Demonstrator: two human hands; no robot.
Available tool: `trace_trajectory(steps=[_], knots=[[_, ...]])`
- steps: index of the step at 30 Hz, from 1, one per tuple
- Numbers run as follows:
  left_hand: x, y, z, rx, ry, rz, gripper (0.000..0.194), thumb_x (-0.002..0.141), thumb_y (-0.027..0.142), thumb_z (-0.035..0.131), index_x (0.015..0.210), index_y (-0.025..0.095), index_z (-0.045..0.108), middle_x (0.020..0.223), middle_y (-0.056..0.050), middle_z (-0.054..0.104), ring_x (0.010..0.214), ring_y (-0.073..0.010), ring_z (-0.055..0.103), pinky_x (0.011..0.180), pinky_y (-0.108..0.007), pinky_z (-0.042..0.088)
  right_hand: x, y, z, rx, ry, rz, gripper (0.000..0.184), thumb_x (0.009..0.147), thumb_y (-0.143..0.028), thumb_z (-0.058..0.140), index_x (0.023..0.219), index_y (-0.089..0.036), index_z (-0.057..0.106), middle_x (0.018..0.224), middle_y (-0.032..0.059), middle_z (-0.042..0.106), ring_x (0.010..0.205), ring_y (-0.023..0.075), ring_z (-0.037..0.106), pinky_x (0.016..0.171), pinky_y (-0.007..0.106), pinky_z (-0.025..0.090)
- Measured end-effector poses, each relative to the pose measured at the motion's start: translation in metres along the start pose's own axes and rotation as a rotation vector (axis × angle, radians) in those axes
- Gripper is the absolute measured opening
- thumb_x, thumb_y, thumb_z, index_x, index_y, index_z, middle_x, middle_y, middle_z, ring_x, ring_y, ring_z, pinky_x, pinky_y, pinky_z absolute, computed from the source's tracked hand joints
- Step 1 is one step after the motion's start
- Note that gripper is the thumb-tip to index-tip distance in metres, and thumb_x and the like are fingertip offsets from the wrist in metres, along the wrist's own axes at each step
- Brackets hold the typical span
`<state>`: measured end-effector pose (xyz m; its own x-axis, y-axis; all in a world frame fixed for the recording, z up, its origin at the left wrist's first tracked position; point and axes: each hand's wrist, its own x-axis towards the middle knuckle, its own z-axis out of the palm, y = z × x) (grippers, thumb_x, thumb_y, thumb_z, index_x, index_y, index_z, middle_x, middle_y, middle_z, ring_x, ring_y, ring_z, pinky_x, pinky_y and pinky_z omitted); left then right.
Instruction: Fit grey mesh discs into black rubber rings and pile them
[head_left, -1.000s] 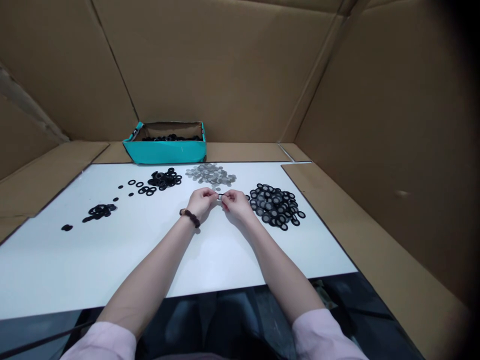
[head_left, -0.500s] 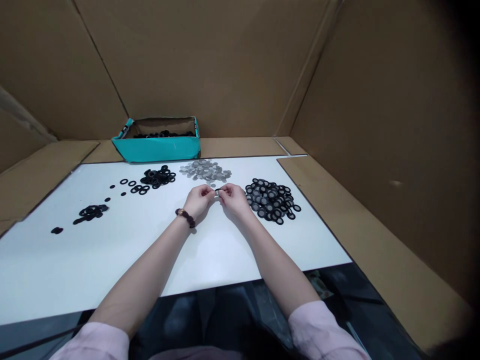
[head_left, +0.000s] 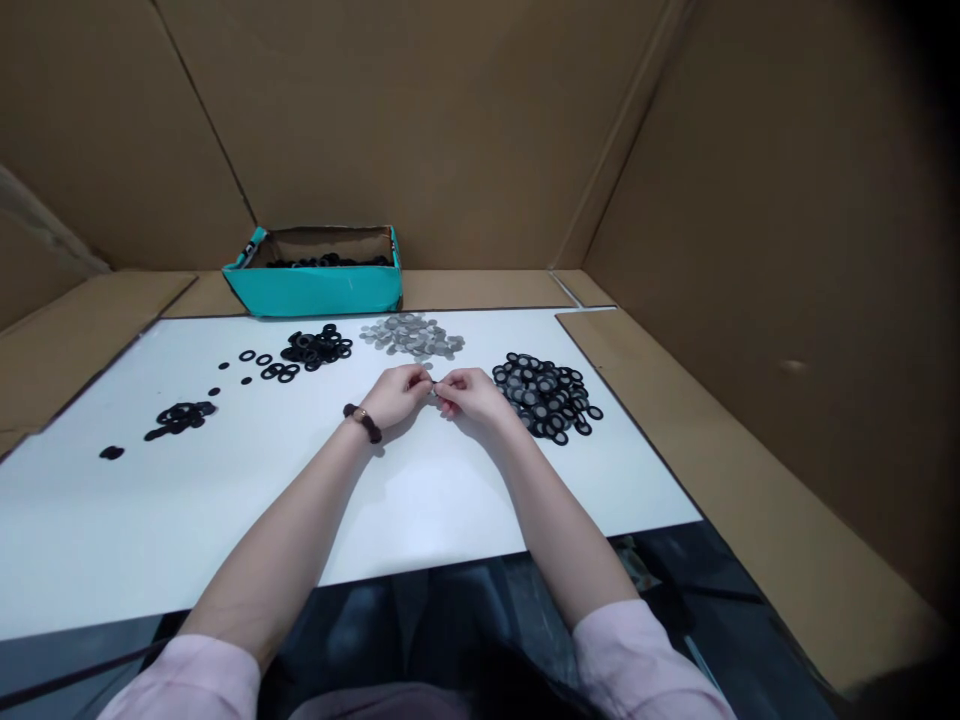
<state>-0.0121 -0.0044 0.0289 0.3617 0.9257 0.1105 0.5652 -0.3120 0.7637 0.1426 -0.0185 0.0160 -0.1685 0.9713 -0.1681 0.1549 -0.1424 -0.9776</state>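
Observation:
My left hand (head_left: 396,397) and my right hand (head_left: 474,394) meet over the white board, fingertips almost touching. Both are closed in a pinch on one small black ring (head_left: 433,388), mostly hidden by the fingers. Something pale shows at it, too small to make out clearly. Just beyond the hands lies a pile of translucent grey discs (head_left: 414,336). Close by my right hand is a heap of black rings with grey centres (head_left: 546,396). Plain black rings (head_left: 316,348) are piled to the left of the grey discs.
A turquoise box (head_left: 319,291) holding black rings stands at the back. Farther left on the white board (head_left: 247,510) are a cluster of black pieces (head_left: 180,417), a few small black discs and a dark bit (head_left: 112,453). Cardboard walls (head_left: 750,250) enclose the back and sides.
The fingers of my right hand have shifted slightly around the ring, its lower fingers now showing. My left wrist has moved a little to the left. The piles look the same.

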Motion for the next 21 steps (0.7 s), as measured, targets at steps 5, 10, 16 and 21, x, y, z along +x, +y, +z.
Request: trace_trajectory(steps=[5,10,16,21], knots=[[0.001,-0.001,0.006,-0.146,0.127,-0.118,0.014,0.071,0.027,0.050,0.061,0.018,0.054,0.058,0.000,0.054,0.060,-0.0147,0.047,0.060,-0.027,0.034,-0.001,-0.002,0.011,0.165,0.074,0.055,0.016,0.073,-0.018,0.060,0.058,-0.013,0.054,0.044,-0.0006,0.054,0.038,0.0086,0.050,0.042,0.022,0.043],[0.002,0.001,0.009,-0.312,0.153,-0.169,0.019,0.074,0.030,0.048,0.059,0.019,0.045,0.051,0.003,0.044,0.053,-0.0118,0.041,0.055,-0.025,0.032,-0.001,-0.003,0.015,0.198,0.089,0.018,0.019,0.078,-0.023,0.057,0.061,-0.015,0.053,0.044,-0.0038,0.049,0.038,0.0061,0.045,0.040,0.019,0.037],[0.002,0.002,0.010,-0.357,0.098,-0.167,0.017,0.070,0.021,0.049,0.054,0.019,0.044,0.050,0.003,0.043,0.053,-0.0113,0.040,0.054,-0.025,0.031,0.001,-0.002,0.015,0.209,0.139,-0.082,0.015,0.077,-0.022,0.053,0.065,-0.018,0.047,0.049,-0.0055,0.048,0.042,0.0056,0.042,0.044,0.018,0.033],[0.000,0.003,0.003,-0.369,-0.083,-0.177,0.010,0.064,0.023,0.058,0.057,0.018,0.054,0.053,0.002,0.050,0.051,-0.0108,0.040,0.051,-0.024,0.031,0.003,0.002,0.014,0.043,0.048,-0.025,0.019,0.078,-0.014,0.042,0.059,-0.019,0.041,0.044,-0.0064,0.039,0.042,0.0072,0.037,0.045,0.020,0.029]])
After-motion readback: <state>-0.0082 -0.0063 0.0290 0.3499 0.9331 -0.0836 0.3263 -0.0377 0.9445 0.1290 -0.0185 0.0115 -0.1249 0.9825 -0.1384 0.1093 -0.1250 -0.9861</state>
